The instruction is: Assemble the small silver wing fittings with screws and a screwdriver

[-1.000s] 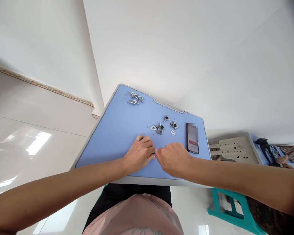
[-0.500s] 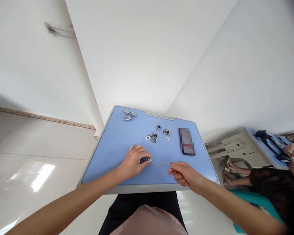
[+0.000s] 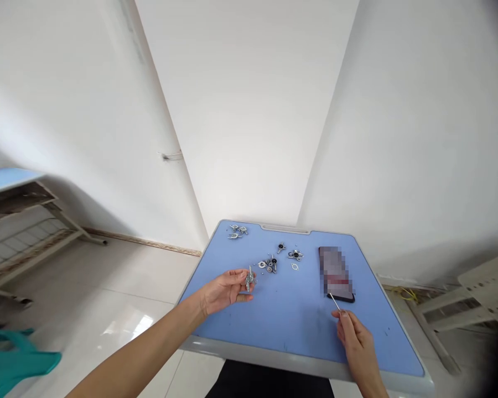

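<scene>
My left hand (image 3: 228,288) is raised over the blue desktop (image 3: 290,309), its thumb and fingers closed on a small silvery metal fitting (image 3: 249,279). My right hand (image 3: 357,344) is at the desk's right side, gripping a thin metal rod (image 3: 335,302) that points up and left. The rod's tip appears at the lower edge of a dark, phone-like slab (image 3: 344,299), mostly blurred out; I cannot tell if they touch. Beyond my left hand lie metal parts with black round centres (image 3: 272,263), a flat oval plate (image 3: 294,266) and tiny loose bits.
More silvery fittings (image 3: 237,231) sit at the desk's far left corner. A white wall (image 3: 249,110) stands right behind the desk. At the left are another desk (image 3: 12,179) and a green stool (image 3: 20,354). Beige furniture (image 3: 481,293) is at the right.
My left hand has lifted the metal fitting off the desktop and turned palm inward. My right hand has moved right with the rod, toward the dark slab. The camera view has turned.
</scene>
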Tool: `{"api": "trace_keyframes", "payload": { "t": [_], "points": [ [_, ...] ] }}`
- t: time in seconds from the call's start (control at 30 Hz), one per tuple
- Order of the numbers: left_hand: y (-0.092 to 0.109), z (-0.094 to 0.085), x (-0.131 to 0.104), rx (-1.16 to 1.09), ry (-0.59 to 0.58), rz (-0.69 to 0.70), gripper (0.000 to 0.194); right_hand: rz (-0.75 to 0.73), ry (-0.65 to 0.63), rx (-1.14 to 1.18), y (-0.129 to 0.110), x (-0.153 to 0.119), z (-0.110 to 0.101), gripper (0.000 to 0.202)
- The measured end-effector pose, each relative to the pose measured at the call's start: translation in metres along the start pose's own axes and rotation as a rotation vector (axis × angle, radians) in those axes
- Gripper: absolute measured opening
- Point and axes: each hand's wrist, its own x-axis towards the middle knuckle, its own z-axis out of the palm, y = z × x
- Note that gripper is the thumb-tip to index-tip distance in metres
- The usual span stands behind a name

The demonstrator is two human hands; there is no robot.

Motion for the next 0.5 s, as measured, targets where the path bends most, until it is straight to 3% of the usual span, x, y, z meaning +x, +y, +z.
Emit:
{"api": "trace_keyframes", "payload": {
  "t": [0.13,0.3,0.5],
  "points": [
    [0.010,-0.017,0.006,0.240,0.129,0.080,0.042,-0.173,-0.007,-0.187,0.022,0.004,-0.002,0.048],
    [0.029,-0.041,0.021,0.710,0.269,0.211,0.042,-0.356,0.016,-0.271,0.025,0.001,-0.002,0.048],
    [0.051,-0.064,0.036,1.207,0.220,0.282,0.031,-0.327,-0.015,-0.326,0.027,0.003,-0.003,0.047]
  ]
}}
